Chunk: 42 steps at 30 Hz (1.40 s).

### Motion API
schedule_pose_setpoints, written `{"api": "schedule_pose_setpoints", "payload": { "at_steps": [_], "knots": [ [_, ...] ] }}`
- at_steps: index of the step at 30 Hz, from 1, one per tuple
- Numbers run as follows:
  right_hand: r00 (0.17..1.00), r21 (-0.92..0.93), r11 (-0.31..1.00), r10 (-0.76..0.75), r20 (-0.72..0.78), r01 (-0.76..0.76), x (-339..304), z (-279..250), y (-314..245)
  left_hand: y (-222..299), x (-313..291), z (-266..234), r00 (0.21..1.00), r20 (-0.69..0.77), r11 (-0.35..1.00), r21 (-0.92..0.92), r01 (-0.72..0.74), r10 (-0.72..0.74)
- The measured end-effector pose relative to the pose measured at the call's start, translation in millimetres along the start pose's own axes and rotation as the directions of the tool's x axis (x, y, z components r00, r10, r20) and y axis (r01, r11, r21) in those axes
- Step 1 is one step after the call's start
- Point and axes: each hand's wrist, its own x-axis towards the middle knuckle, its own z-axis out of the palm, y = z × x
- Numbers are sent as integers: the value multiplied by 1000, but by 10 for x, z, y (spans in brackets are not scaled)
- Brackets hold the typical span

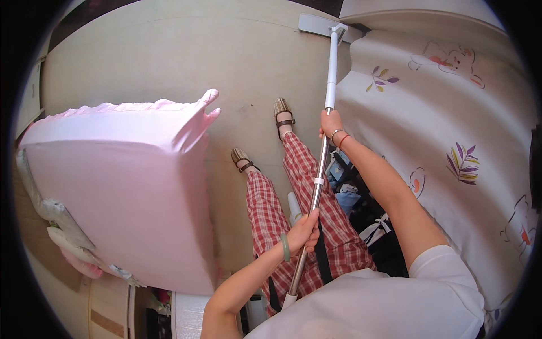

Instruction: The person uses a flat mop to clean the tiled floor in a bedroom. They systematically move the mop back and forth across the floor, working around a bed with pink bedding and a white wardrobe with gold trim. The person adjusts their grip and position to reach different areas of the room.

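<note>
Head view: your left hand (pixel 305 230) and right hand (pixel 331 123) curl fingers round the pole (pixel 323 157), spaced likely for leverage, flat head (pixel 314 24) near the floor's (pixel 169 51) far edge.

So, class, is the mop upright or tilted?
Tilted: the mop slants from near the shirt to its flat head, beyond the shoes.

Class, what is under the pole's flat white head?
Pale floor shows beside the flat white head; its underside and whatever lies directly beneath are covered from view.
</note>
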Motion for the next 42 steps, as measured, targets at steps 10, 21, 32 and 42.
{"api": "schedule_pose_setpoints", "payload": {
  "at_steps": [10, 21, 32, 42],
  "knots": [
    [1000, 181, 983, 7, 27, -11, -93, 247, 229, -82, -256, -97, 973, -202, 985, 149, -84, 113],
    [974, 360, 912, 142, 176, -198, -1778, 1542, 1035, -1283, -1516, -1098, 887, -456, 989, 145, -1, 68],
    [952, 317, 930, 88, 294, -184, -2154, 1676, 1498, -1838, -1560, -1269, 930, -354, 994, 14, 107, -95],
    [999, 173, 984, -46, 1, 45, -180, 564, 716, -298, -87, -825, 992, -124, 980, 195, 29, -4]
  ]
}}
